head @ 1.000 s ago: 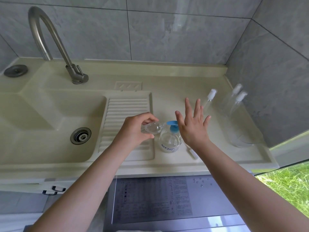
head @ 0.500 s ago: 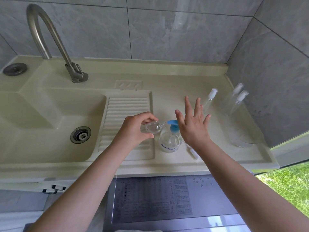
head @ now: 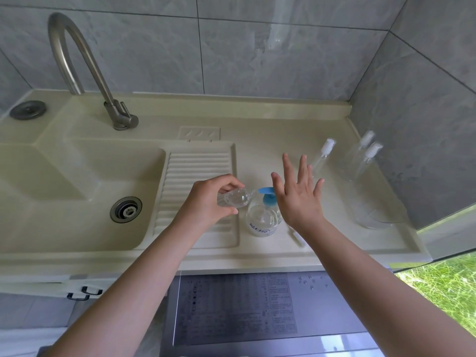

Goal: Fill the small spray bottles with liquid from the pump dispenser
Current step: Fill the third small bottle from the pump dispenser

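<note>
Two hands are working over the counter (head: 257,155) beside the sink (head: 77,181). The left hand (head: 208,199) is gripping a small clear bottle (head: 235,198), fingers and thumb curled round it, and is holding it tipped on its side with the open neck pointing at the blue spout of the dispenser (head: 262,217). The dispenser is standing upright on the counter, just right of the ribbed drainboard (head: 198,176). The right hand (head: 298,194) is hanging over the dispenser's pump head with its fingers straight and spread apart, holding nothing; whether the palm is touching the pump cannot be told. Three capped spray bottles are standing farther right: one (head: 323,157) just beyond the fingertips, two (head: 365,155) close together near the wall. A small white piece (head: 297,238) is lying on the counter under the right wrist. The tap (head: 85,70) is arching over the sink's back edge.
</note>
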The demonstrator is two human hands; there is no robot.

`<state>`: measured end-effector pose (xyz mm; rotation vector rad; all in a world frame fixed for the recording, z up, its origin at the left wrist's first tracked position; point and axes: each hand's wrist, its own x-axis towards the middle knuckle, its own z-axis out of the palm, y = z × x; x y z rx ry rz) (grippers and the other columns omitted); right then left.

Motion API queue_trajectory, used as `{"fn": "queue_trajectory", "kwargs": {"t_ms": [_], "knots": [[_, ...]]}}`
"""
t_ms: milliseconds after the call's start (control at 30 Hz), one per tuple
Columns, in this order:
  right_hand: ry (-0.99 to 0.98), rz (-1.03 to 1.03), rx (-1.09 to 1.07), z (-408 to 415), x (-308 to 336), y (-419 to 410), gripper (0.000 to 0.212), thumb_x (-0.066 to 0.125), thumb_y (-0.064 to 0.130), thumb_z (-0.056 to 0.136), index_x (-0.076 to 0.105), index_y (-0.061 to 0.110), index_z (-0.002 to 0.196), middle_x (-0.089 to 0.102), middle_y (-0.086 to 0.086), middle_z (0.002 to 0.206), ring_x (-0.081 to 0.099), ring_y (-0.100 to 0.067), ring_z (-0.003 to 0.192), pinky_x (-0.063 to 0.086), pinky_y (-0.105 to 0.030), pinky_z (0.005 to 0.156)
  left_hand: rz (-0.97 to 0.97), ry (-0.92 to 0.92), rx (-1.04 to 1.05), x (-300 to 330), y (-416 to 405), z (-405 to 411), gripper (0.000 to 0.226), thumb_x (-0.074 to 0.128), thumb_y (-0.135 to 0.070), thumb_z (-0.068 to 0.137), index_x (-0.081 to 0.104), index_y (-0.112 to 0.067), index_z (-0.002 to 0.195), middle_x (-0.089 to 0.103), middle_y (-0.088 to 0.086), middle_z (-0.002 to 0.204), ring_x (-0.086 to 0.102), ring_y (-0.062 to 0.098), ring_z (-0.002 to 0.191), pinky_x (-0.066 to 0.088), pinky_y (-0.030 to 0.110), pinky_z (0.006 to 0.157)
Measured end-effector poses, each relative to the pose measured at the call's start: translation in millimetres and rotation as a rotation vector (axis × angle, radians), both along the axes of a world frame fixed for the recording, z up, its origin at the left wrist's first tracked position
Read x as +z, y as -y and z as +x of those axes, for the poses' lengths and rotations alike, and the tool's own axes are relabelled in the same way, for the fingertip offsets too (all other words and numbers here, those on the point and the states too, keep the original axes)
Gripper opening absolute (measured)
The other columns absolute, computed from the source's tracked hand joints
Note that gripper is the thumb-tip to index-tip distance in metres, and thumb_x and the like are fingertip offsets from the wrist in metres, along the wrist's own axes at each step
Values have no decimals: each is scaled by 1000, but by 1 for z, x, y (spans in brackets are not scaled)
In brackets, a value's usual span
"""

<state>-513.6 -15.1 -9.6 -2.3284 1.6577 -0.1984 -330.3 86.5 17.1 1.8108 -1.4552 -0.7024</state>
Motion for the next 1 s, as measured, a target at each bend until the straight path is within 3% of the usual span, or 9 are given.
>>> {"fn": "queue_trajectory", "kwargs": {"t_ms": [67, 133, 367, 433, 533, 700, 800, 867, 1000], "knots": [[3, -6, -17, 2, -1, 0, 64, 4, 57, 100, -1, 36, 160, -16, -9, 167, -5, -33, 154, 0, -57, 122, -1, 2, 1, 0, 1, 0, 50, 88, -3, 61, 71, -27, 102, 72, -15, 95, 63, -1, 95, 36, -3, 78], [23, -22, -23, 2, 1, -3, 61, 11, 51, 102, -3, 34, 160, -17, -9, 166, -3, -33, 154, 1, -57, 122, -2, 7, 1, 0, 1, 0, 50, 88, -4, 61, 71, -27, 102, 71, -15, 95, 63, -1, 94, 37, -3, 78], [119, 33, -47, -4, 0, 0, 75, 8, 67, 91, 5, 37, 159, -16, -9, 167, -7, -32, 154, -2, -62, 118, 1, 11, -4, -1, 0, 0, 51, 89, -5, 60, 71, -29, 102, 71, -18, 94, 62, -3, 94, 42, 5, 84], [44, 19, -23, -3, -1, -1, 72, 4, 64, 93, 6, 36, 160, -16, -9, 167, -8, -33, 154, -2, -61, 120, -2, 12, -4, -2, 0, 0, 51, 89, -6, 61, 70, -29, 102, 71, -18, 94, 62, -5, 94, 38, -1, 80], [49, -21, -47, 3, -1, -3, 60, 16, 52, 104, 1, 36, 160, -14, -8, 167, -7, -30, 154, -2, -55, 123, -3, 10, -3, -3, 1, 1, 52, 90, -6, 61, 70, -28, 103, 71, -17, 96, 63, -2, 95, 38, -1, 81], [108, 50, -69, 1, -4, -4, 64, 17, 55, 102, -2, 34, 160, -17, -9, 167, -10, -30, 154, -4, -56, 121, -1, 34, -10, -5, 1, 2, 53, 90, -8, 61, 69, -32, 104, 71, -18, 96, 62, -4, 96, 38, 3, 82], [147, 74, -68, 1, -5, -5, 70, 9, 61, 95, 4, 34, 160, -15, -8, 167, -8, -33, 154, -2, -63, 120, 0, 30, -12, -4, 0, 3, 52, 90, -7, 61, 70, -30, 104, 71, -18, 96, 61, -6, 95, 35, -2, 79], [159, 63, -91, 2, -1, -3, 64, 19, 56, 102, 2, 35, 160, -14, -10, 167, -7, -31, 154, -4, -59, 120, -1, 25, -7, -3, 0, 3, 52, 90, -7, 61, 70, -30, 103, 71, -18, 95, 60, -8, 94, 35, -3, 77], [26, -56, -55, 3, 0, -6, 58, 18, 48, 105, 1, 35, 160, -13, -11, 167, -6, -31, 154, -1, -55, 122, -7, 28, -16, -5, 1, 3, 51, 89, -7, 61, 70, -31, 102, 71, -17, 95, 62, -4, 95, 35, -2, 77]]}}
